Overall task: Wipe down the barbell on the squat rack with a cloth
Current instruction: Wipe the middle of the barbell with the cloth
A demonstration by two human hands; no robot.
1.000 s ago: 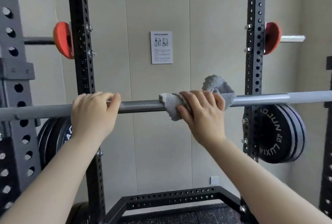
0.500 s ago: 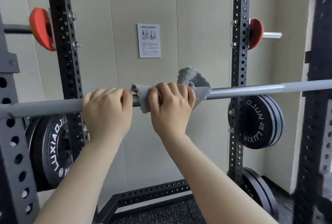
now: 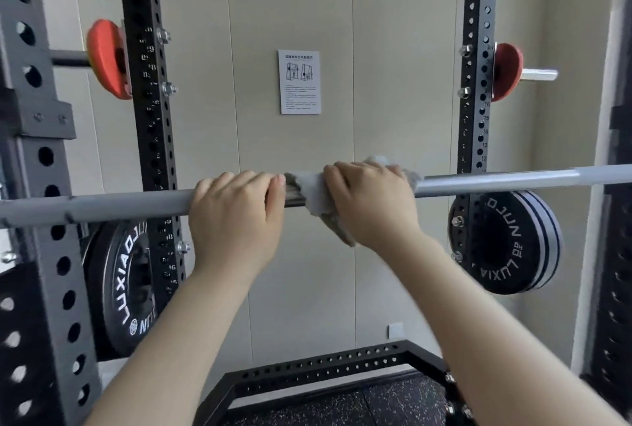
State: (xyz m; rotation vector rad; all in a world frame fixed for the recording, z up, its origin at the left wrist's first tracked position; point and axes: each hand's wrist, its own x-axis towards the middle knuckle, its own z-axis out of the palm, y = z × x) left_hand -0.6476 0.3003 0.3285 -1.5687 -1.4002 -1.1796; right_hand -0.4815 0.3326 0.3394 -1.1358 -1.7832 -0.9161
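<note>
Lying crosswise, right end higher: barbell [image 3: 496, 179]; left hand [image 3: 236, 217] grips it, right hand [image 3: 372, 203] clamps cloth [image 3: 316, 195] around it.

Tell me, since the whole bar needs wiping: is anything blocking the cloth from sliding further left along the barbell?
Yes. The left hand grips the barbell right beside the cloth, which the right hand holds around the bar. It would have to shift before the cloth could go further left.
</note>
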